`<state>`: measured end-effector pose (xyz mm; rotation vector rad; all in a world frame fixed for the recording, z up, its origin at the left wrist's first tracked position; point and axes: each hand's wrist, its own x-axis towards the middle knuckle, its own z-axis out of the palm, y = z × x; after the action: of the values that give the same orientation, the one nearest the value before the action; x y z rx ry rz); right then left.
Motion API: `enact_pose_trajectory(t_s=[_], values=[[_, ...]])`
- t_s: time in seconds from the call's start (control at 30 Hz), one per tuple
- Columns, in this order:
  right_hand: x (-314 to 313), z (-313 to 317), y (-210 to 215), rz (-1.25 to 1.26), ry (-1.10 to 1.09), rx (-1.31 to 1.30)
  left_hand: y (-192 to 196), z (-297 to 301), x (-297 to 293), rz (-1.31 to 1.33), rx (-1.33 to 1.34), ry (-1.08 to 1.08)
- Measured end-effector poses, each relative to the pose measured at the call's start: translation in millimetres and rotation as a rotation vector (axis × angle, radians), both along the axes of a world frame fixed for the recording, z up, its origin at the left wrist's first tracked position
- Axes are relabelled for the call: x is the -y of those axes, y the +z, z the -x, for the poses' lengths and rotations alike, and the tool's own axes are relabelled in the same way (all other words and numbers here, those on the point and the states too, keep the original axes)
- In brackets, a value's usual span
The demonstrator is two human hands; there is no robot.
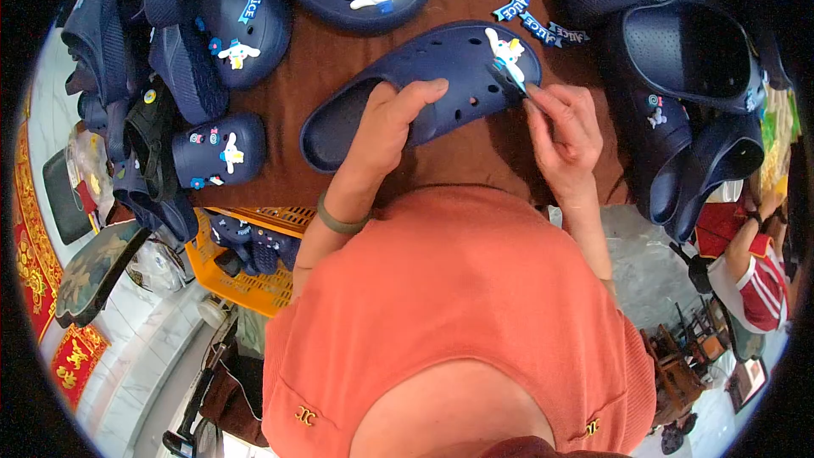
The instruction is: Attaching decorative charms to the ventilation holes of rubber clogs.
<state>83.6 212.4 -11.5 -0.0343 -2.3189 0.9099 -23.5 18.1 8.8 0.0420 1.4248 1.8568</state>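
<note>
Head view: the right hand (pixel 566 131) has its thumb and fingertips pinched together on a small thin piece (pixel 512 78), apparently a bluish charm, though it is seen too nearly edge-on to be sure. The left hand (pixel 380 127) is clamped on a navy clog (pixel 458 72), thumb across the upper, the other fingers hidden. That clog lies slanted on the brown cloth (pixel 318 59), toe toward the right hand, a white character charm (pixel 505 47) on its toe. Just beyond the toe are blue banner charms (pixel 539 28). Decorated clogs (pixel 219 151) stand to the left, more clogs (pixel 688 49) are piled at right, and a yellow crate (pixel 244 287) sits below the cloth's left edge.
</note>
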Motion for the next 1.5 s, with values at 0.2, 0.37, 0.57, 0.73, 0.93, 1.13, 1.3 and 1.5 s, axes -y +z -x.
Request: enact_pose_trajectory(t_s=[0.2, 0.37, 0.57, 0.73, 0.93, 1.13, 1.3, 1.5], values=[[8, 8, -11, -0.200, 0.076, -0.077, -2, 0, -1, -0.049, -0.008, -0.024], [21, 4, -2, -0.351, 0.053, 0.063, -4, 0, 2, -0.040, 0.012, -0.023], [14, 1, 24, -0.227, 0.151, 0.302, -3, 1, 2, -0.041, 0.035, -0.023], [1, 5, 8, -0.208, 0.204, 0.198, 0, 2, 1, -0.034, 0.034, -0.037], [8, 11, 16, -0.147, 0.162, 0.019, -3, 2, 0, 0.014, -0.006, -0.022], [-10, 39, 34, -0.020, 0.139, 0.094, 0, -4, 4, -0.036, -0.211, -0.142], [-16, 69, 37, -0.054, 0.370, 0.227, -3, -13, 10, -0.035, -0.274, -0.258], [-20, 74, 20, 0.004, 0.514, 0.354, -4, -11, 10, 0.004, -0.232, -0.268]])
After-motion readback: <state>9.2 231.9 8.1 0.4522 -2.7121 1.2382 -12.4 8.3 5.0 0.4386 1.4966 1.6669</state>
